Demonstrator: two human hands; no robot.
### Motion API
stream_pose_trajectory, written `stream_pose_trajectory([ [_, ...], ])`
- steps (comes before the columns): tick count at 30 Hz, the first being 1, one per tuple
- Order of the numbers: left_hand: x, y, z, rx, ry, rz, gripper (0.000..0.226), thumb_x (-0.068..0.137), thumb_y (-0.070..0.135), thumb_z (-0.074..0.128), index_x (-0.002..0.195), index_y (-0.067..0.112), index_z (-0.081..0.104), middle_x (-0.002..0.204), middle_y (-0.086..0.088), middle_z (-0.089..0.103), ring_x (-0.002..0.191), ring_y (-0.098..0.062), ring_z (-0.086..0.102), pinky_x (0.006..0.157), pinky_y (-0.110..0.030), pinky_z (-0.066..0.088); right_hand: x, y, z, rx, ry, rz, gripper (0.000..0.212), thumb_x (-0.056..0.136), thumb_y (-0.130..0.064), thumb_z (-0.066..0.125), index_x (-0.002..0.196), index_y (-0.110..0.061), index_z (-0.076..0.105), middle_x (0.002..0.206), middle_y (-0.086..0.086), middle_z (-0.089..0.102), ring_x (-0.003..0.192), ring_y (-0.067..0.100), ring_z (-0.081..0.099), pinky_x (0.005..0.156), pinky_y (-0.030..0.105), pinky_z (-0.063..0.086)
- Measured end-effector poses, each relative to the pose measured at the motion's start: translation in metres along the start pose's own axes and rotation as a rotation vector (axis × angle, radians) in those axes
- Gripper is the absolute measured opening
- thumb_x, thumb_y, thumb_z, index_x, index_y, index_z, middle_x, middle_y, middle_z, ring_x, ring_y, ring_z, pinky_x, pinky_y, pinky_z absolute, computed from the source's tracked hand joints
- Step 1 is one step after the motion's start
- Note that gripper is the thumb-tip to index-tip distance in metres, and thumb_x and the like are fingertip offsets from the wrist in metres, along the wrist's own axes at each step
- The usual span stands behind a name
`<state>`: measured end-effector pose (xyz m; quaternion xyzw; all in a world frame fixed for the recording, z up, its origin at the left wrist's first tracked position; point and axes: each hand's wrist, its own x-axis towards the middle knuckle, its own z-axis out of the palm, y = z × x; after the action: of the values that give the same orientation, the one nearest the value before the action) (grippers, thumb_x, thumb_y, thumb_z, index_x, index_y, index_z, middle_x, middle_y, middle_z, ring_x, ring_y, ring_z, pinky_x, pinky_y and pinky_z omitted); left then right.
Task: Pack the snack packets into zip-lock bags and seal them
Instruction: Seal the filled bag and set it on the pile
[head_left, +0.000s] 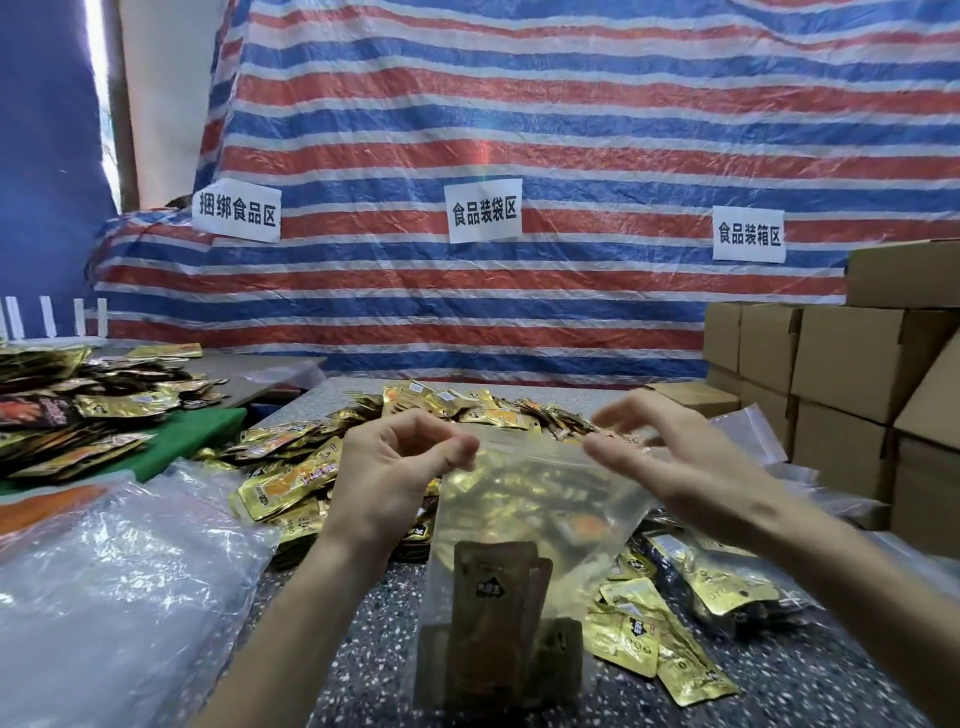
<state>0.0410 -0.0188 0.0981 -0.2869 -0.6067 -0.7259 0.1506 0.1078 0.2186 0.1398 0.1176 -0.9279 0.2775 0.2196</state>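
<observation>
- My left hand (395, 467) pinches the top left corner of the zip-lock bag (530, 499) between thumb and first finger. The other fingers are curled in.
- The bag hangs from this pinch with its long axis upright and its lower end down near the bench (363, 665). I cannot tell if it touches the bench.
- A few snack packets (493, 618) stand upright in the bottom of the bag.
- The mouth of the bag runs from left to right, from my left hand across to my right hand (685, 467).
- My right hand is spread, the fingers nearly straight, and it grips nothing. Its thumb tip is just at the right end of the mouth. The fingers are blurred, so I cannot say if they touch the plastic.
- I judge that the sealing depends on this line. The right hand is nearer the free end, so it should pinch the strip there and press along it toward the left.
- Loose packets (291, 467) lie in a heap on the bench behind the bag.
</observation>
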Motion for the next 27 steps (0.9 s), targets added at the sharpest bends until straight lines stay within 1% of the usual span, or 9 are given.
stream_pose_trajectory([
  [1, -0.001, -0.001, 0.001, -0.002, -0.001, -0.003, 0.013, 0.065, 0.025, 0.078, 0.068, 0.013, 0.075, 0.070, -0.010, 0.072, 0.067, -0.016, 0.068, 0.065, -0.018, 0.053, 0.003, -0.007, 0.002, -0.060, -0.018, -0.067, 0.055, 0.079, -0.068, 0.054, 0.120, -0.031, 0.056, 0.116, -0.024, 0.053, 0.103, -0.009, 0.050, 0.081, 0.010, 0.038],
  [3, -0.004, 0.000, 0.003, -0.011, -0.007, -0.006, 0.014, 0.064, 0.028, 0.078, 0.067, 0.014, 0.075, 0.069, -0.008, 0.072, 0.066, -0.014, 0.067, 0.064, -0.018, 0.053, 0.011, -0.024, 0.008, -0.089, -0.074, -0.173, 0.054, 0.085, -0.061, 0.065, 0.128, -0.030, 0.057, 0.127, -0.021, 0.054, 0.114, -0.006, 0.048, 0.091, 0.010, 0.036],
  [5, -0.006, 0.002, 0.005, -0.017, -0.018, -0.002, 0.018, 0.062, 0.031, 0.079, 0.069, 0.015, 0.076, 0.069, -0.009, 0.072, 0.067, -0.015, 0.068, 0.065, -0.019, 0.053, 0.021, -0.039, 0.013, -0.076, -0.115, -0.231, 0.041, 0.088, -0.047, 0.069, 0.123, -0.027, 0.065, 0.124, -0.015, 0.063, 0.113, -0.004, 0.054, 0.094, 0.017, 0.043],
  [8, -0.008, 0.006, 0.003, -0.032, -0.031, 0.001, 0.023, 0.060, 0.033, 0.080, 0.071, 0.013, 0.078, 0.072, -0.012, 0.073, 0.069, -0.017, 0.069, 0.066, -0.019, 0.054, 0.032, -0.056, 0.018, -0.045, -0.166, -0.271, 0.018, 0.090, -0.033, 0.072, 0.101, -0.020, 0.077, 0.097, -0.010, 0.073, 0.091, 0.001, 0.065, 0.083, 0.026, 0.054],
  [11, -0.009, 0.009, -0.003, -0.028, -0.029, 0.003, 0.026, 0.058, 0.035, 0.081, 0.071, 0.013, 0.078, 0.068, -0.012, 0.072, 0.065, -0.015, 0.067, 0.063, -0.017, 0.052, 0.036, -0.061, 0.020, -0.005, -0.167, -0.281, 0.009, 0.088, -0.025, 0.075, 0.091, -0.018, 0.079, 0.083, -0.007, 0.074, 0.078, 0.007, 0.067, 0.074, 0.030, 0.057],
  [15, -0.011, 0.009, -0.007, -0.023, -0.047, -0.016, 0.024, 0.060, 0.033, 0.082, 0.072, 0.013, 0.078, 0.068, -0.010, 0.072, 0.064, -0.014, 0.066, 0.061, -0.016, 0.050, 0.036, -0.065, 0.022, 0.004, -0.165, -0.282, 0.009, 0.089, -0.026, 0.075, 0.088, -0.018, 0.077, 0.081, -0.005, 0.073, 0.077, 0.013, 0.067, 0.073, 0.041, 0.057],
  [18, -0.013, 0.009, -0.008, -0.014, -0.061, -0.020, 0.021, 0.064, 0.032, 0.081, 0.073, 0.014, 0.077, 0.069, -0.009, 0.072, 0.065, -0.014, 0.066, 0.061, -0.016, 0.049, 0.034, -0.068, 0.027, -0.130, -0.176, -0.309, 0.010, 0.094, -0.030, 0.067, 0.092, -0.022, 0.072, 0.085, -0.007, 0.069, 0.079, 0.015, 0.063, 0.076, 0.046, 0.054],
  [22, -0.015, 0.008, -0.008, -0.028, -0.060, -0.003, 0.011, 0.069, 0.024, 0.078, 0.072, 0.014, 0.076, 0.068, -0.007, 0.072, 0.065, -0.014, 0.066, 0.062, -0.015, 0.049, 0.029, -0.071, 0.031, -0.159, -0.158, -0.332, 0.007, 0.093, -0.027, 0.064, 0.091, -0.023, 0.069, 0.084, -0.009, 0.066, 0.079, 0.014, 0.061, 0.075, 0.048, 0.053],
  [27, -0.018, 0.008, -0.010, -0.055, -0.040, -0.009, 0.011, 0.069, 0.016, 0.082, 0.068, 0.010, 0.074, 0.065, -0.009, 0.069, 0.066, -0.014, 0.066, 0.063, -0.017, 0.050, 0.028, -0.074, 0.028, -0.108, -0.197, -0.363, 0.009, 0.091, -0.024, 0.066, 0.088, -0.017, 0.071, 0.083, -0.006, 0.069, 0.078, 0.016, 0.064, 0.073, 0.046, 0.054],
])
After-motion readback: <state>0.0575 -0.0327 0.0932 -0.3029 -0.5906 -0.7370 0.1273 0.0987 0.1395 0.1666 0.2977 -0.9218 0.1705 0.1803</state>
